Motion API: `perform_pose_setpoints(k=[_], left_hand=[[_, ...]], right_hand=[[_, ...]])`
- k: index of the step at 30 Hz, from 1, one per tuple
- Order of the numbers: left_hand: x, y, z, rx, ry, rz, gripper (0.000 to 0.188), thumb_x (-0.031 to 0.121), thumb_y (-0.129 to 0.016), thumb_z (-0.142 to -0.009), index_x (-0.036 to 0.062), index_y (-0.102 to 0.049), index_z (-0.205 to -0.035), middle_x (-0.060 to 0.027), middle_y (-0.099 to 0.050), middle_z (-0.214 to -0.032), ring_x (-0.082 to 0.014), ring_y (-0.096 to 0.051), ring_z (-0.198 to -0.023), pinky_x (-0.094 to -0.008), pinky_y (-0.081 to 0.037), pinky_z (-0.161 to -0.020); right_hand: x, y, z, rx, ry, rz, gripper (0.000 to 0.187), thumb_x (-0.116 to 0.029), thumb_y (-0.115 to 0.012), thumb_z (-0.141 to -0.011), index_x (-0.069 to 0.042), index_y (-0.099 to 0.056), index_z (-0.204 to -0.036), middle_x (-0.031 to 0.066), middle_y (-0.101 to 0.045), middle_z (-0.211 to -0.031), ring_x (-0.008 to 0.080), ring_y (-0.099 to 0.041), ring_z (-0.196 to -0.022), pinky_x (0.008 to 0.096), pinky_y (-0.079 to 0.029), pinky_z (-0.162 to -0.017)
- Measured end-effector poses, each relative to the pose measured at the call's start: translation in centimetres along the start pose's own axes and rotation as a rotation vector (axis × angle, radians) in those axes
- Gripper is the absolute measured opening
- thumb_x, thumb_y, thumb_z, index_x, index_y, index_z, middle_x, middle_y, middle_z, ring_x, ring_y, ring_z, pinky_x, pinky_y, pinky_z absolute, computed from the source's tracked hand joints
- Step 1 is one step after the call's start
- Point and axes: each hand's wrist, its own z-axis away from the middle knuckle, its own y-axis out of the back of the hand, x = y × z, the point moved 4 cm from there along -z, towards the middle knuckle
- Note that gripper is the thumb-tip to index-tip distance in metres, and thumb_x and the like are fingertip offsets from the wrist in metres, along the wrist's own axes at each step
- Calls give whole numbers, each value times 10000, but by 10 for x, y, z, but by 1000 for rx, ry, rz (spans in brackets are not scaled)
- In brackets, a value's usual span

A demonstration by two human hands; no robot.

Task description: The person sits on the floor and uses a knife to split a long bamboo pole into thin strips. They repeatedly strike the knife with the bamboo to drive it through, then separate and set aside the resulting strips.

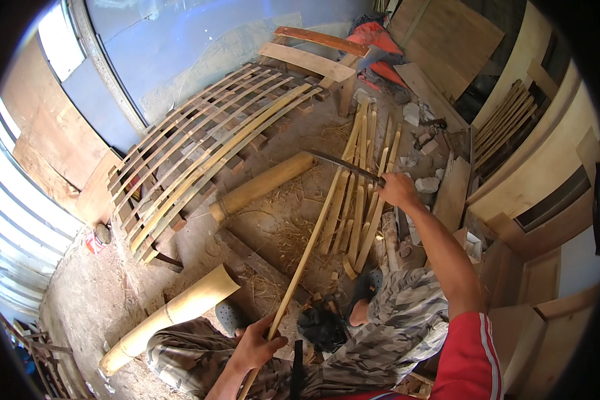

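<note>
My left hand (257,343) is closed round a long, narrow bamboo strip (306,259), low in front of my body. From there the strip slants up and away to the right, towards a pile of similar strips. In my right hand (399,191), out to the far right, is the handle of a long-bladed knife (345,164). Its dark, slightly curved blade points left and crosses the strip's far part; whether the edge touches it I cannot tell. Several pale bamboo strips (358,217) lie heaped on the floor beneath the right hand.
A split bamboo piece (173,319) lies by my left leg, another bamboo length (263,185) farther ahead. A slatted bamboo frame (200,147) rests at the far left. Shavings (283,233) litter the floor. Wooden furniture (540,180) lines the right, and a wooden bench (313,61) stands at the back.
</note>
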Motion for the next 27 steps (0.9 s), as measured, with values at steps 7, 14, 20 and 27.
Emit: perform_pose_setpoints(k=[7, 14, 20, 27], left_hand=[[-10, 10, 0, 78, 50, 159, 597, 76, -685, -802, 9, -507, -1368, 2, -554, -732, -86, -516, -610, -253, -428, -573], [-34, 17, 31, 108, -50, -11, 605, 84, -705, -768, 7, -528, -1342, -43, -545, -789, -112, -536, -710, -265, -443, -653], [-51, 16, 32, 101, -173, -19, 566, 81, -695, -802, 3, -524, -1335, -11, -523, -745, -116, -513, -626, -254, -421, -575], [-42, 2, 41, -212, 92, 731, 493, 37, -529, -938, -2, -391, -1410, 27, -412, -650, -44, -344, -437, -214, -278, -405]], right_hand=[[-51, -8, -11, 14, 203, 13, 274, -301, -676, -840, -38, -679, -918, 122, -621, -642, 296, -639, -610, 464, -519, -570], [14, -15, -59, 192, -117, -36, 300, -294, -693, -807, -31, -692, -951, 167, -674, -763, 317, -657, -673, 482, -534, -629], [39, -26, -56, 60, -396, -289, 370, -348, -663, -877, 21, -676, -892, 191, -664, -747, 295, -653, -655, 466, -526, -568], [-46, 1, -39, 89, -354, -1357, 548, -412, -657, -914, 66, -559, -1161, 160, -661, -1031, 224, -681, -820, 355, -592, -616]])
